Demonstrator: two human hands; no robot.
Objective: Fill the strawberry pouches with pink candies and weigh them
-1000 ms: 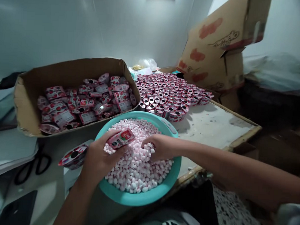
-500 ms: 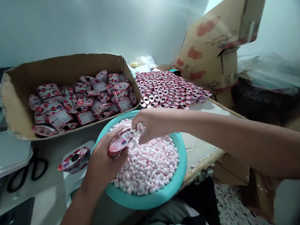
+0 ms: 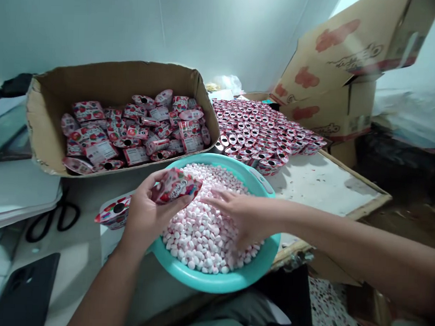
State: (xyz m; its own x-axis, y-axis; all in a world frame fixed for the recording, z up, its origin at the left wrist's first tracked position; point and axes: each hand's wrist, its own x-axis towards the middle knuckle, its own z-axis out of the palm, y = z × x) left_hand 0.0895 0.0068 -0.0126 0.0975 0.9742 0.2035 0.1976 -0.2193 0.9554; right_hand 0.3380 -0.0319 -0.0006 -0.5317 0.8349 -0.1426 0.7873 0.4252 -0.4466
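Note:
My left hand (image 3: 146, 210) is closed round a small candy box (image 3: 178, 186) printed with red berries. It holds the box tilted over the left side of a turquoise basin (image 3: 215, 284). Small pale pink and white candies (image 3: 199, 246) fill the basin. My right hand (image 3: 249, 215) lies low over these candies with its fingers stretched out towards the box, touching the heap; its lower part is smeared by motion. Beside my left wrist stands another berry-printed box (image 3: 115, 210) with a dark round hole in its top.
A cardboard carton (image 3: 41, 143) behind the basin holds many similar boxes. More boxes stand in packed rows (image 3: 258, 128) at the back right, before large cartons (image 3: 314, 85). Black scissors (image 3: 52, 218), a dark phone (image 3: 26, 289) and stacked white sheets (image 3: 18, 188) lie left.
My right hand has moved from the box's opening down and right onto the candies, its fingers loosening. The box in my left hand has turned to show its printed side. The view has shifted.

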